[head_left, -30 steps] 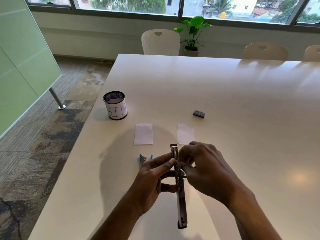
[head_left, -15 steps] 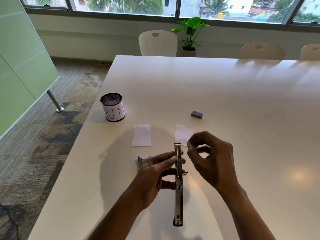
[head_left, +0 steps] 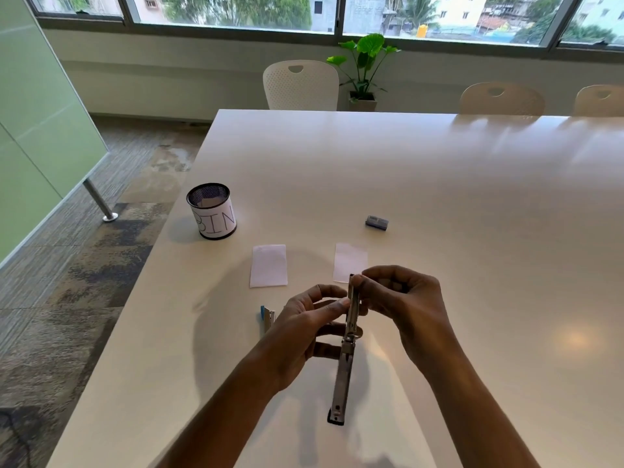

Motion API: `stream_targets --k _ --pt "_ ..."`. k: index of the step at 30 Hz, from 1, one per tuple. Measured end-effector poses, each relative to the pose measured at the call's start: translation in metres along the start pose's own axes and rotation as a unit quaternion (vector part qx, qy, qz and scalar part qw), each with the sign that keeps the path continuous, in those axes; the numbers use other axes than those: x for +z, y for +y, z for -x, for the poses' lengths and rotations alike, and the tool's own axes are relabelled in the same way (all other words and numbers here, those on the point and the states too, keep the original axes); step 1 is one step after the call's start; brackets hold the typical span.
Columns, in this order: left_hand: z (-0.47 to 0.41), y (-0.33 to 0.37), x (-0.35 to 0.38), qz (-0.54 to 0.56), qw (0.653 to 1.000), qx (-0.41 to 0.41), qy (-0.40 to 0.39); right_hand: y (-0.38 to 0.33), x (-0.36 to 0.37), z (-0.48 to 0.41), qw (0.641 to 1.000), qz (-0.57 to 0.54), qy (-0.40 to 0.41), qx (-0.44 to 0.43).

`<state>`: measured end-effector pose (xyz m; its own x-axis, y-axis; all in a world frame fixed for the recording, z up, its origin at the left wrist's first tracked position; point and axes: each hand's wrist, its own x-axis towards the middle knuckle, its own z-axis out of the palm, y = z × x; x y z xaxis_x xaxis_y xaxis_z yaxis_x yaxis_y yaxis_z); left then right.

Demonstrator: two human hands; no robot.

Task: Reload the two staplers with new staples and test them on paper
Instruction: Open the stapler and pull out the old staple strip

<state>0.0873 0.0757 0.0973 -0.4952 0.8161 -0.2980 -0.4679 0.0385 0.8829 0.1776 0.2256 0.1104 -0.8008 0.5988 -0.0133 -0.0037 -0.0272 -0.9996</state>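
Stapler [head_left: 347,336] swung open flat, held over table, nearer than and right of BIN cup [head_left: 212,211]. Left hand [head_left: 304,332] grips it at hinge. Right hand [head_left: 405,305] pinches its far tip; staples in pinch, cannot tell. Judged light, rigid, slick metal, sprung: hold by hinge sides. Half second ago right hand was clear of tip.

Table [head_left: 439,184]: bin [head_left: 212,211], paper slip [head_left: 268,266], second slip [head_left: 350,262], small box [head_left: 376,222], possibly blue stapler [head_left: 267,317].
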Motion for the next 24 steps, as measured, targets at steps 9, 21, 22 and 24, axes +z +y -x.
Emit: stream_targets --k 9,21,22,24 --pt "-0.007 -0.015 0.003 -0.156 0.986 0.052 0.012 0.015 -0.008 -0.004 0.983 -0.13 0.106 0.078" --pt "-0.032 -0.015 -0.001 -0.435 0.883 0.163 0.064 0.051 -0.037 -0.006 0.989 0.029 0.142 -0.029" --pt "-0.037 -0.015 -0.002 -0.445 0.877 0.172 0.058 0.054 -0.039 -0.006 0.988 0.045 0.145 -0.032" --pt "-0.048 -0.016 -0.003 -0.469 0.86 0.192 0.05 0.059 -0.044 -0.006 0.984 0.08 0.154 -0.041"
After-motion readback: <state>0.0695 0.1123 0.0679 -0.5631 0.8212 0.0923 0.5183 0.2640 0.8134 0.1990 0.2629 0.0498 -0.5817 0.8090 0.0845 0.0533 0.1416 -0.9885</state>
